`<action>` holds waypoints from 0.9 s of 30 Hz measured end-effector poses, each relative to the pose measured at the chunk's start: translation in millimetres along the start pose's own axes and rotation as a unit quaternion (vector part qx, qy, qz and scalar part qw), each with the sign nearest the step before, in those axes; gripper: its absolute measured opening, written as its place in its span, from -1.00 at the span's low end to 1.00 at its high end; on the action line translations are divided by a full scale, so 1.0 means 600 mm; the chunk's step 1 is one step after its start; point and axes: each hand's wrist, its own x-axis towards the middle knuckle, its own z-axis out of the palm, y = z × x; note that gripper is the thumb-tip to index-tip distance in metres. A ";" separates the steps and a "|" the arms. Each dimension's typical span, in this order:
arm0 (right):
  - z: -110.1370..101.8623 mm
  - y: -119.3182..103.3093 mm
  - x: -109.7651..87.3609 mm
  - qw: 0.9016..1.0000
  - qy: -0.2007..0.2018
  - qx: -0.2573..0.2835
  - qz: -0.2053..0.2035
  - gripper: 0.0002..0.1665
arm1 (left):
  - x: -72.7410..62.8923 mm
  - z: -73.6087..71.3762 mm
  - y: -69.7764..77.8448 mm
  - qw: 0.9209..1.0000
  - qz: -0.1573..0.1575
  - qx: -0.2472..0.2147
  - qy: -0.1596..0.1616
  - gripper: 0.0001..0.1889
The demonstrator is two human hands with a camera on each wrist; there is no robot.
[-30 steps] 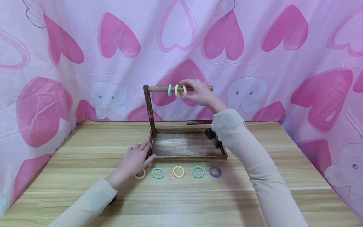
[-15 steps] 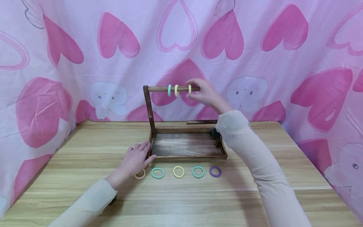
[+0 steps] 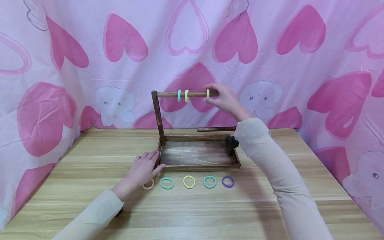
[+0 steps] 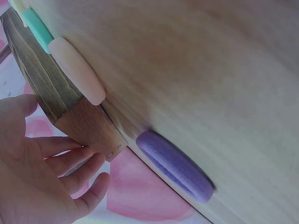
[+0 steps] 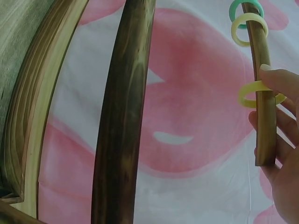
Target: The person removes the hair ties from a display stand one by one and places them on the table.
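Observation:
My right hand (image 3: 226,100) pinches a yellow hair tie (image 3: 208,95) that encircles the upper bar (image 3: 196,94) of a dark wooden rack, near the bar's free end. In the right wrist view, the thumb lies over the bar with fingertips behind it. Further left on the same bar hang another yellow hair tie (image 3: 187,96) and a mint one (image 3: 179,95). My left hand (image 3: 144,168) rests at the left front corner of the rack's tray (image 3: 198,167), fingers extended along the tray's end in the left wrist view.
Before the tray lie hair ties: peach (image 3: 152,184), mint (image 3: 166,183), yellow (image 3: 189,182), mint (image 3: 209,182) and purple (image 3: 228,181). Another purple hair tie (image 4: 175,165) shows in the left wrist view. A lower bar (image 3: 214,129) stands behind the tray; a heart-patterned curtain (image 3: 126,36) backs the table.
My right hand has slid the pinched yellow hair tie rightward along the upper bar, away from the other two. The left hand has stayed at the tray's corner.

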 end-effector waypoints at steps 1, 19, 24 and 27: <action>-0.002 0.001 0.000 1.000 0.003 0.001 0.001 -0.50 | 0.000 0.000 0.000 1.000 0.001 0.001 0.000 -0.38; -0.024 0.025 -0.017 0.998 0.066 -0.007 -0.004 -0.55 | 0.003 -0.002 -0.002 1.000 -0.001 0.009 -0.008 -0.36; -0.029 0.030 -0.026 0.997 0.072 -0.014 -0.004 -0.56 | 0.002 -0.003 -0.001 1.000 -0.001 0.008 -0.010 -0.36; -0.032 0.033 -0.030 0.997 0.075 -0.014 -0.004 -0.55 | 0.001 -0.002 -0.001 1.000 0.000 0.007 -0.009 -0.36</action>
